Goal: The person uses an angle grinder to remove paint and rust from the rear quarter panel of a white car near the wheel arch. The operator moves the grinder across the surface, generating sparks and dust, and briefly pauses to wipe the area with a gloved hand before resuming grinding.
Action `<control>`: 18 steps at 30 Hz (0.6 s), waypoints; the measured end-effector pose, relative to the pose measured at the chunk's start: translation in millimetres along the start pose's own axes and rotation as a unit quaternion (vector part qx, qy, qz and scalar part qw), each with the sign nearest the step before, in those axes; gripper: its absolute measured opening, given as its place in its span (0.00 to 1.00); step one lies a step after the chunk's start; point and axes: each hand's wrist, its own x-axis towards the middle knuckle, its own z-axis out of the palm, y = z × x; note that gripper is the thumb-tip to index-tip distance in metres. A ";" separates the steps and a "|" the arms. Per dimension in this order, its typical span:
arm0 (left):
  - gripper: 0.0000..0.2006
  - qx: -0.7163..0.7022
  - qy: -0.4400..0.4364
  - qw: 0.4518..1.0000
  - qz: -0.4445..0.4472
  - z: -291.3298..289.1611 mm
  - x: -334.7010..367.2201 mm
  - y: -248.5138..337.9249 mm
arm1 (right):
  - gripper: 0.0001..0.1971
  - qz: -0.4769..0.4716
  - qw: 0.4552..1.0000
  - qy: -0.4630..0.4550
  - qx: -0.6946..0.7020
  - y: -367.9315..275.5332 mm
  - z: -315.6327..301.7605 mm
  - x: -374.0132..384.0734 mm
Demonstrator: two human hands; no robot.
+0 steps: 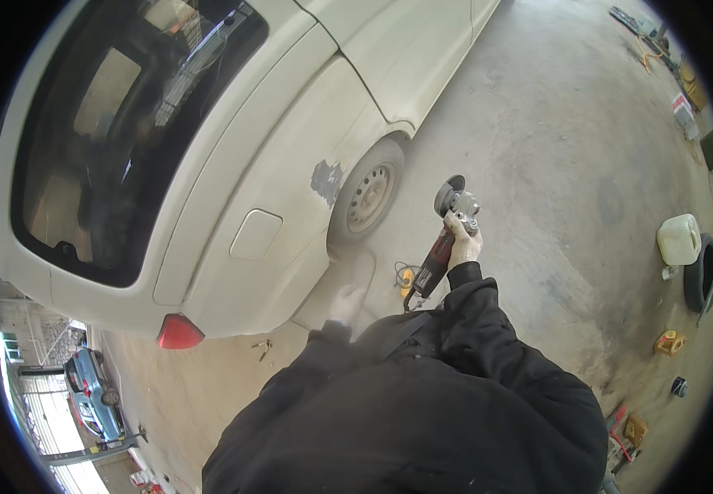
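Observation:
My right hand [465,247], in a pale glove, is wrapped round an angle grinder [434,265]. The grinder has a dark red and black body, a silver head and a round disc with a guard at its far end. Lower and to the left, my left hand [346,305] is smeared by motion, so its fingers do not show clearly. A blurred, curved line shows just above it. Both hands are apart from the cream van [290,177]. A bare grey patch [326,181] with ragged edges marks its panel beside the rear wheel [370,196].
A yellow object with a cord [406,278] lies on the floor by the grinder. At the right are a pale jerrycan [679,240], a black tyre [701,276] and a yellow container [669,342]. A blue car [93,393] stands behind at lower left, near a lift post.

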 end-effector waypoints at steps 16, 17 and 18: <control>0.41 -0.199 -0.234 0.950 0.063 9.2 14.7 76.4 | 0.32 0.000 0.956 -0.183 -0.231 51.5 86.3 -79.8; 0.43 -0.238 -0.265 0.934 0.040 9.2 23.1 83.0 | 0.36 0.003 0.936 -0.185 -0.298 55.3 91.3 -78.7; 0.43 -0.247 -0.264 0.932 0.027 8.3 29.8 88.2 | 0.36 -0.023 0.925 -0.189 -0.328 58.3 94.5 -78.1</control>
